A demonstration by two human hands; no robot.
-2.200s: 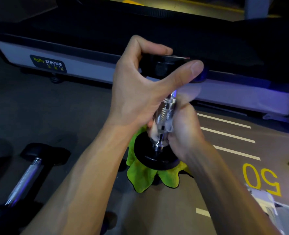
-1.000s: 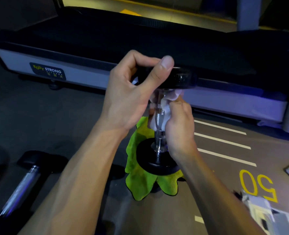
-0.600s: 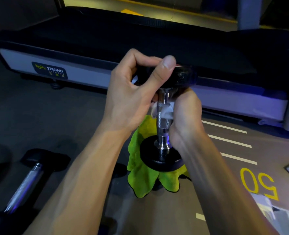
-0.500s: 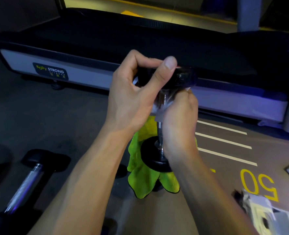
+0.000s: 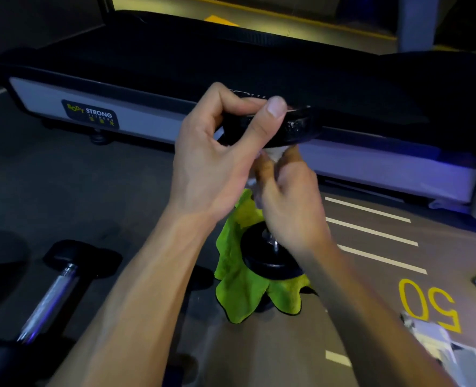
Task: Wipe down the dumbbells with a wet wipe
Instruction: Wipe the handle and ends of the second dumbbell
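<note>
Gripping round black dumbbell (image 5: pixel 298 127) — knurled chrome handle

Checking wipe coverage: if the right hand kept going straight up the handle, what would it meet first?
Most likely the underside of the dumbbell's top weight head, which the left hand grips. The right hand, with the wet wipe, looks almost against it already.

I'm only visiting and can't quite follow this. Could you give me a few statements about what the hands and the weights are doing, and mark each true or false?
1. The left hand grips the top head of an upright dumbbell. True.
2. The right hand is empty. False: it holds a white wipe at the handle.
3. The upright dumbbell stands on a red towel. False: it stands on a green cloth.
4. A second dumbbell lies on the floor at the left. True.
</note>
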